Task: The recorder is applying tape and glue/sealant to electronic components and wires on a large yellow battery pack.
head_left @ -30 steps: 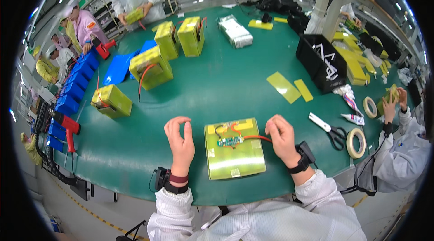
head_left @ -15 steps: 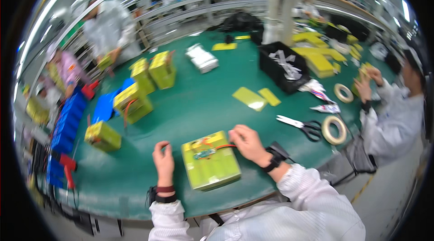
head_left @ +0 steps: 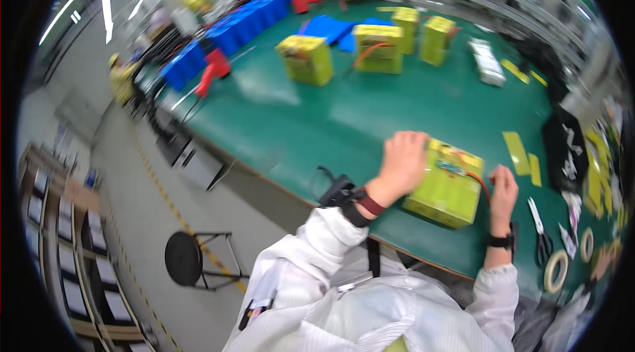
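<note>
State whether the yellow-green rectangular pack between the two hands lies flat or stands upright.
Flat: the pack lies broad side up on the green table, its green circuit board on top.

Deep green colours the broad, smooth tabletop (head_left: 297,120), streaked by pale glare. At four o'clock from the view's centre, a boxy yellow-green pack (head_left: 442,198) carries a small, oblong green circuit board (head_left: 451,167) and a curving orange-red wire (head_left: 479,180); further out on that bearing, slim scissors (head_left: 541,233) pair white blades with black handles. Between twelve and two o'clock, four boxy yellow-green blocks (head_left: 378,51) surround bright blue flat sheets (head_left: 324,27). At eleven, a row of box-shaped bins (head_left: 228,38) is solid blue; at ten, the pistol-shaped heat gun (head_left: 214,69) is red. The round-seated stool (head_left: 183,258) at eight is black; the wearer's fabric coat (head_left: 397,315) at five, white.
</note>
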### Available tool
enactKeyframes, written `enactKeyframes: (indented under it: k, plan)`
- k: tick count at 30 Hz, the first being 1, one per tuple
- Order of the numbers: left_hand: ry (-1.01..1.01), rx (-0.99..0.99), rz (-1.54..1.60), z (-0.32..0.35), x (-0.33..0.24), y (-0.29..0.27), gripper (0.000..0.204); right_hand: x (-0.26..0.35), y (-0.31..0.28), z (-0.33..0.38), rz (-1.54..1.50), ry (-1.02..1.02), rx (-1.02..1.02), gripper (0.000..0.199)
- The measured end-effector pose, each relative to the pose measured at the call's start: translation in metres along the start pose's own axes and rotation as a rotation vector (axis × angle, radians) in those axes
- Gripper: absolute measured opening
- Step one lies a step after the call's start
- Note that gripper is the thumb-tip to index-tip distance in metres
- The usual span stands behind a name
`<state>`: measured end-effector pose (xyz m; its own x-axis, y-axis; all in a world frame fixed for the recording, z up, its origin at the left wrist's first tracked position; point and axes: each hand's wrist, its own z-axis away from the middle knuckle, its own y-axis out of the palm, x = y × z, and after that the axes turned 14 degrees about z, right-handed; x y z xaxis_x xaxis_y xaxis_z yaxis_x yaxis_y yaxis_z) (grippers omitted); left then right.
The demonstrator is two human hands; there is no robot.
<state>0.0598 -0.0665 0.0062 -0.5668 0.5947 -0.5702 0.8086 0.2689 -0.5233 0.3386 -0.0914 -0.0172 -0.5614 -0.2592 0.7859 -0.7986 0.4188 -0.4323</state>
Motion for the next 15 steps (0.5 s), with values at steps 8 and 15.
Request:
enactKeyframes:
  k: [8, 15]
  plan:
    - [-0.231, -0.090, 0.207, 0.081, 0.001, -0.046, 0.029, 0.043, -0.004, 0.011, -0.039, 0.128, -0.044, 0.031]
    - [-0.422, -0.058, 0.306, 0.122, 0.047, -0.093, 0.023, 0.054, -0.057, 0.035, 0.110, -0.074, -0.130, 0.012]
